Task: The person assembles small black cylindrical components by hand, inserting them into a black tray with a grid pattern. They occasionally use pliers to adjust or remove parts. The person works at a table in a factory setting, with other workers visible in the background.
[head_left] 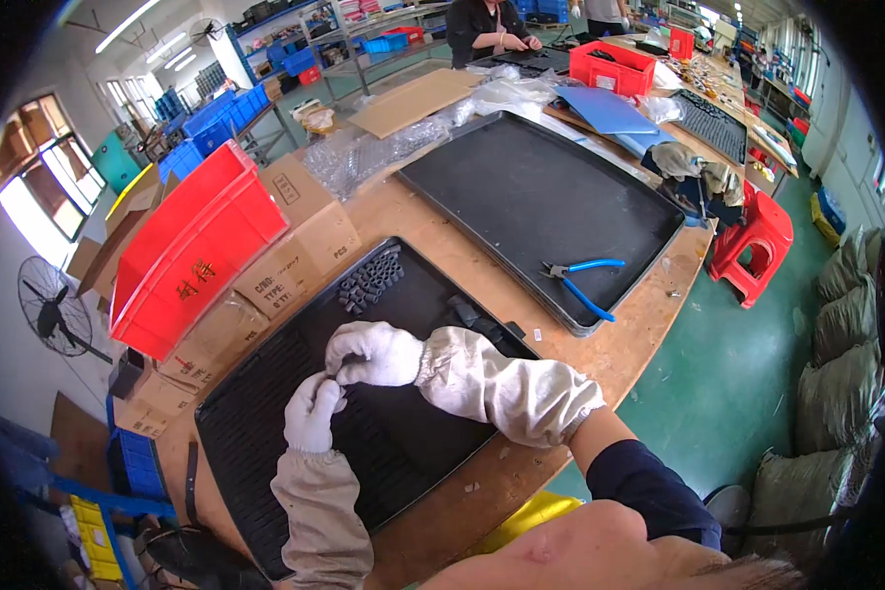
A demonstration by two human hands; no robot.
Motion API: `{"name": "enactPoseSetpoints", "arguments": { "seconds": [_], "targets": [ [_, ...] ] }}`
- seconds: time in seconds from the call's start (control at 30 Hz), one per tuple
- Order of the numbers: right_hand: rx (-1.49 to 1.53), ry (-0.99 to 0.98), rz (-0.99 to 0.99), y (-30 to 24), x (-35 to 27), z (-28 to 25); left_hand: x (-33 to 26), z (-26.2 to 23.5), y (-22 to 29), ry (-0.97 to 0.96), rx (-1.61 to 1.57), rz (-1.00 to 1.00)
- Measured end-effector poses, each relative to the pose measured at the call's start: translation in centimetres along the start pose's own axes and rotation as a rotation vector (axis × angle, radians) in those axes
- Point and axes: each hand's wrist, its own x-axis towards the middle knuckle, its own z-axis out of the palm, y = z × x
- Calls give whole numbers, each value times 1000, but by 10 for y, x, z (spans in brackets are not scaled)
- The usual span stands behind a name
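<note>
White gloves and pale sleeve covers clothe both my hands, which meet above a black tray (418,442). My left hand (311,413) is closed in a pinch, its fingertips close to those of my right hand (378,354), also closed. Whatever lies between the fingers is too small or hidden to make out. Just beyond them, a heap of small black ring-like pieces (371,280) rests in the tray. Dark parts (477,320) lie by the tray's right side, partly behind my right forearm. Closely spaced dark rows (265,442) cover the tray's left part.
A second black tray (541,187) holds blue-handled pliers (598,265). On the left, a red bin (201,256) sits on cardboard boxes (305,246). Plastic wrap (378,152) lies behind. A red stool (754,246) stands right of the wooden table (599,369). A person (486,29) works farther back.
</note>
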Motion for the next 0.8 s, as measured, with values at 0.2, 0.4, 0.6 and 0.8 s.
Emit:
{"name": "enactPoseSetpoints", "arguments": {
  "seconds": [0.2, 0.4, 0.6, 0.8],
  "targets": [
    [39, 154, 121, -9, 4, 4, 1, -11, 1, 93, 107, 55],
    [307, 678, 359, 51, 3, -33, 23, -40, -11, 409, 472, 200],
    [412, 667, 513, 67, 6, -28, 57, -37, -24, 330, 1066, 448],
    [1, 624, 537, 84, 0, -33, 105, 2, -34, 181, 1318, 399]
  ]
}}
